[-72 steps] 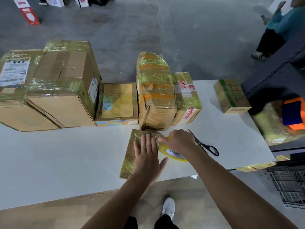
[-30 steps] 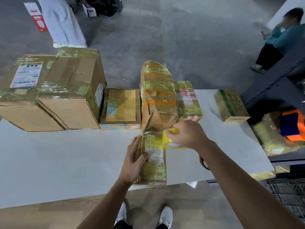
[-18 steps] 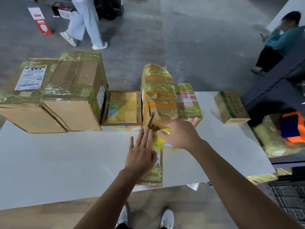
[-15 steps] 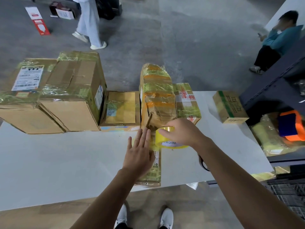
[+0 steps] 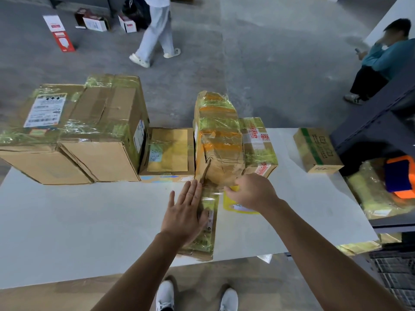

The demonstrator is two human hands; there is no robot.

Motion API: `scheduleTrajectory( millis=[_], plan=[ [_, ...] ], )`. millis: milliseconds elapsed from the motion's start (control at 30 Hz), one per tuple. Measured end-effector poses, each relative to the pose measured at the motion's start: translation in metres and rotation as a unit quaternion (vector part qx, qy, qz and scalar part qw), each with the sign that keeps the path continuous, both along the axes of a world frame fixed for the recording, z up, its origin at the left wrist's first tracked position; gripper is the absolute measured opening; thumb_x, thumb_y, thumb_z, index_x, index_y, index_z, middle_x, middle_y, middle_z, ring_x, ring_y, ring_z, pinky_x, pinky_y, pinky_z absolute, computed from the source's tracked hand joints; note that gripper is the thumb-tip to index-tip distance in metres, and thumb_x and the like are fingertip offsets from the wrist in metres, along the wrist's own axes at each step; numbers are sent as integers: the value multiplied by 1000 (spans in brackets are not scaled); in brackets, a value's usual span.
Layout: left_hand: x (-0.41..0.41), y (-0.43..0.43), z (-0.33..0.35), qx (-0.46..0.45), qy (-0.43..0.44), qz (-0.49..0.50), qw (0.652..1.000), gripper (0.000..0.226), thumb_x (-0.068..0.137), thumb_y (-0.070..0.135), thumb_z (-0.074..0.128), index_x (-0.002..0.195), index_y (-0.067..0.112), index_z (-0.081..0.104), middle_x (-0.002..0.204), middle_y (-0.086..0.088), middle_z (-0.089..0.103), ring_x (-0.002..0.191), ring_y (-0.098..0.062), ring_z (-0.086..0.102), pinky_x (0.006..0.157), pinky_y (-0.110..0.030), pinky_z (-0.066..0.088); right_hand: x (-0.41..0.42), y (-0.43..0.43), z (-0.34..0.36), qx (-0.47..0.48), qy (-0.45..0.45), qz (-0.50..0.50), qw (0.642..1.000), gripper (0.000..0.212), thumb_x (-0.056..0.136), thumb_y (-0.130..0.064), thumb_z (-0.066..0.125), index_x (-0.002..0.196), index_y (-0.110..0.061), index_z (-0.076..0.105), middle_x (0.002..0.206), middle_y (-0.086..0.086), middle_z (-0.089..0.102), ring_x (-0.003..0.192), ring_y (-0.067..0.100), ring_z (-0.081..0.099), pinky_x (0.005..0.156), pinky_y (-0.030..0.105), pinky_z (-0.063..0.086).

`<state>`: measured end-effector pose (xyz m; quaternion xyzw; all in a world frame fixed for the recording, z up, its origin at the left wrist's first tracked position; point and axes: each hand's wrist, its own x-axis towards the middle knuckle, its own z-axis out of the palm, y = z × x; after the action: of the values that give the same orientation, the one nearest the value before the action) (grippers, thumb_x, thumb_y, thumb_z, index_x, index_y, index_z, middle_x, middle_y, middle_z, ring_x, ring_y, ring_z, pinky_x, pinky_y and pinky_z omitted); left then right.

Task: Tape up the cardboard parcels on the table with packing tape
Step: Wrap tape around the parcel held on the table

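Thin parcel [image 5: 207, 221] sits at the near edge of the desk [image 5: 78, 221], long axis pointing away from the person. Left hand [image 5: 184, 214], fingers straight, presses flat on its left face. Right hand [image 5: 253, 191] grips the tape roll [image 5: 233, 204] just right of its far end.

Flat brown cardboard parcel [image 5: 207, 223]: glossy, crinkled clear tape skin. Big brown cardboard box [image 5: 98, 160]: matt, creased. White bench [image 5: 89, 221]: smooth, matt. Yellow tape roll [image 5: 233, 202]: shiny.

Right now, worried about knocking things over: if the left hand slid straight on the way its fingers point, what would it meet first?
Probably the tall taped parcel, standing just beyond the left hand; the gap between them is unclear.
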<state>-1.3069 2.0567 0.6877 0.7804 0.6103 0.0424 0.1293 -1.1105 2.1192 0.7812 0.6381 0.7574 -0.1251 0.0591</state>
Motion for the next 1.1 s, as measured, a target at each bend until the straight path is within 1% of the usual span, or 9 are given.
scheduleTrajectory(
  millis=[133,233,333,500,667,767,933,1033,1100],
  plan=[
    [-5,3,0,-34,1,-1,999,75,87,59,-4,150,21,-18,158,4,-22,144,-15,-26,122,-46,1,-4,0,-12,-1,23,-7,1000,41,94,-54,49,87,-19,70,77,2,64,83,23,61,64,28,44],
    [-5,3,2,-49,0,-2,999,79,85,62,-9,151,21,-18,157,1,-26,143,-17,-30,122,-49,2,-1,1,-23,-21,5,-23,1000,53,90,-62,50,70,-13,57,63,0,50,73,22,57,60,27,39],
    [0,2,9,-75,19,-6,997,87,82,72,-10,153,21,-17,158,-4,-28,145,-21,-29,121,-53,0,-1,-2,-37,-28,16,-34,999,57,88,-66,51,72,-12,61,64,0,54,72,20,57,62,28,42],
    [31,5,27,-131,46,68,988,105,85,77,29,154,9,-10,161,-15,-21,147,-35,-22,115,-64,0,-2,-3,-42,-20,34,-43,998,56,88,-67,50,86,-14,69,80,2,66,83,21,63,71,30,48],
    [52,1,33,-152,21,141,978,98,86,50,48,154,11,-9,161,-10,-20,146,-42,-14,107,-63,29,-1,-5,-43,-26,35,-46,998,58,89,-67,47,98,-16,71,90,2,70,89,21,64,77,32,53],
    [42,-2,32,-136,-31,142,980,94,85,50,48,155,14,-4,163,-5,-15,148,-36,-8,106,-54,35,-3,-7,-38,-27,44,-38,998,59,91,-65,47,93,-12,71,83,4,68,83,21,62,73,32,51],
    [26,-13,26,-130,-237,176,946,93,83,51,49,156,17,3,164,4,-5,150,-17,-7,114,-52,25,-11,-2,-6,3,30,4,1000,53,93,-60,47,73,-12,61,62,-1,52,66,19,55,59,28,40],
    [17,-17,19,-132,-355,215,900,101,70,59,38,157,17,8,164,4,1,150,-12,-4,121,-44,16,-8,4,10,-4,138,12,990,53,91,-55,54,66,-9,57,57,6,49,53,16,44,53,31,32],
    [10,-17,16,-146,-393,230,879,96,75,55,40,157,20,7,165,5,0,151,-11,-5,122,-43,14,-6,5,14,-32,213,27,976,46,90,-56,56,82,-12,69,71,7,65,63,18,57,60,35,44]
  ],
)
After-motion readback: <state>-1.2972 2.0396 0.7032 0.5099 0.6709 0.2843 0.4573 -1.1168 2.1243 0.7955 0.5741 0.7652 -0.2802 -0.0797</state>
